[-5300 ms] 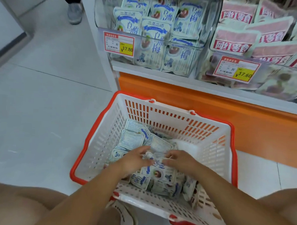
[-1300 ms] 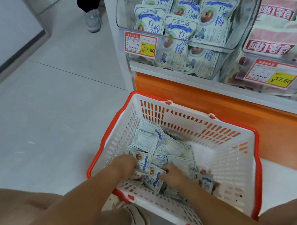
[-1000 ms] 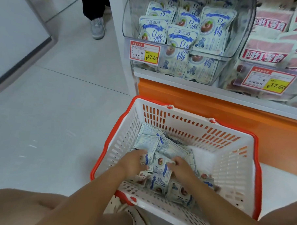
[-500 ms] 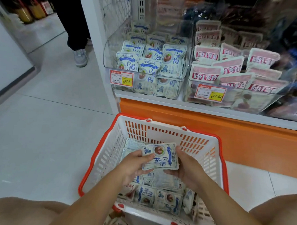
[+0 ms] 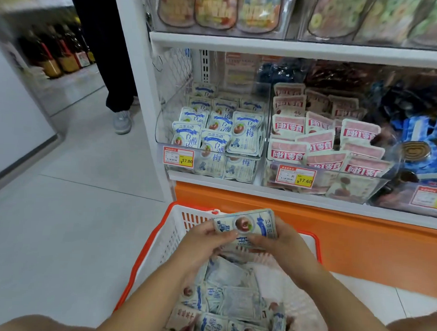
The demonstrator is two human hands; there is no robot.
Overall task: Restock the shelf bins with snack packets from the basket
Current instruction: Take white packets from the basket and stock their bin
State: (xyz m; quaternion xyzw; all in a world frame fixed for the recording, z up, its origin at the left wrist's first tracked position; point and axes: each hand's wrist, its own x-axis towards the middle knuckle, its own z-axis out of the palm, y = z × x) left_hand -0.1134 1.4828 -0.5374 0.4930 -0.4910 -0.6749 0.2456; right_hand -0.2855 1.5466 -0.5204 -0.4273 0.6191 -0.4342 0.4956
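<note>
A small stack of blue-and-white snack packets (image 5: 245,226) is held above the basket, its face turned up. My left hand (image 5: 204,242) grips its left side and my right hand (image 5: 276,240) grips its right side. Below them the white basket with an orange rim (image 5: 156,240) stands on the floor and holds several more of the same packets (image 5: 229,301). Straight ahead on the lowest shelf, a clear bin (image 5: 161,127) with a 17.80 price tag (image 5: 179,158) holds matching blue-and-white packets (image 5: 215,130).
A second clear bin (image 5: 376,189) to the right holds pink-and-white packets. An orange plinth (image 5: 334,235) runs under the shelf. A person's dark trouser leg and grey shoe (image 5: 123,121) stand by the shelf's left post. Bottles (image 5: 54,55) line a shelf at far left.
Both hands gathered packets in the basket, then lifted a stack up out of it toward the shelf. My view has tilted up to take in the shelf.
</note>
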